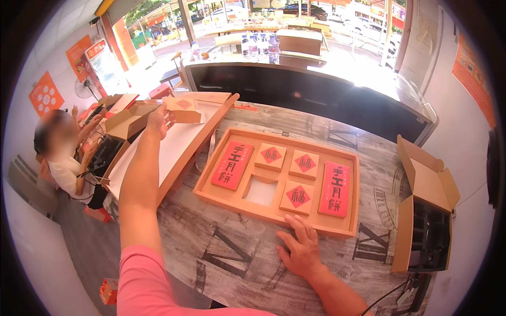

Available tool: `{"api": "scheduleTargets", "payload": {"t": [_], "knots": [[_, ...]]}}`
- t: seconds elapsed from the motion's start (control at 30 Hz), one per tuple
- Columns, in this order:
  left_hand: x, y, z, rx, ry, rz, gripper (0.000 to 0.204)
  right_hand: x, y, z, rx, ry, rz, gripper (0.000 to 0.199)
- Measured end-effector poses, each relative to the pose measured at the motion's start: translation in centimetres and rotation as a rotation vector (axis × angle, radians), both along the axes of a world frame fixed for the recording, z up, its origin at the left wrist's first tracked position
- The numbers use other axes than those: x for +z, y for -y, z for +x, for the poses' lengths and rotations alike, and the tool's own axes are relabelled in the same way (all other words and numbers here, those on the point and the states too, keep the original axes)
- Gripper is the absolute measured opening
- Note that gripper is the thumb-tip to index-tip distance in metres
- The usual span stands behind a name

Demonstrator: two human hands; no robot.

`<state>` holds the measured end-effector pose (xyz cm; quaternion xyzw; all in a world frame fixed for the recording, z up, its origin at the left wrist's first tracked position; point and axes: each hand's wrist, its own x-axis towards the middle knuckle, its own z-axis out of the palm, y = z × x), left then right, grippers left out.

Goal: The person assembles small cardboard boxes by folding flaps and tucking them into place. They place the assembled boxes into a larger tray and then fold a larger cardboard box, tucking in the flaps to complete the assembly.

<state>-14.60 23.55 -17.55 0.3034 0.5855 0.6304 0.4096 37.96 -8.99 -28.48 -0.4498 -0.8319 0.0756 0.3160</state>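
Note:
My left hand reaches far out to the left. Its fingers grip the near-left side of a small kraft cardboard box with a red diamond label, above a large tray-like lid lined with white. In front of me lies a shallow orange-brown gift tray. It bears a tall red box at its left, another red box at its right, and three small square boxes between them. One square opening shows a white bottom. My right hand is open, fingers spread, fingertips at the tray's front edge.
An opened cardboard carton with black contents stands at the right. Behind the table runs a long dark-fronted counter with water bottles. A person sits at the left beside more opened cartons.

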Motion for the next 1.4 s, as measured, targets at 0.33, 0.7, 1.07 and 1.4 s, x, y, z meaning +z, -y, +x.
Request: {"api": "scheduleTargets", "payload": {"t": [0.33, 0.7, 1.07, 1.4], "knots": [[9.0, 5.9, 4.4, -0.024, -0.319, 0.302, 0.047, 0.1, 0.3, 0.0, 0.015, -0.03, 0.021, 0.045], [4.3, 20.6, 19.0, -0.467, 0.051, 0.548, 0.052, -0.3, 0.1, 0.4, 0.087, -0.44, 0.0, 0.052], [-12.6, 26.6, 29.7, -0.729, 0.655, 0.434, 0.057, -3.1, -0.6, 0.7, 0.731, -1.568, -1.336, 0.092], [-13.4, 27.8, 30.8, -0.864, 0.502, 0.395, 0.071, -3.2, -0.6, 1.7, 0.792, -1.463, -1.357, 0.087]]}}
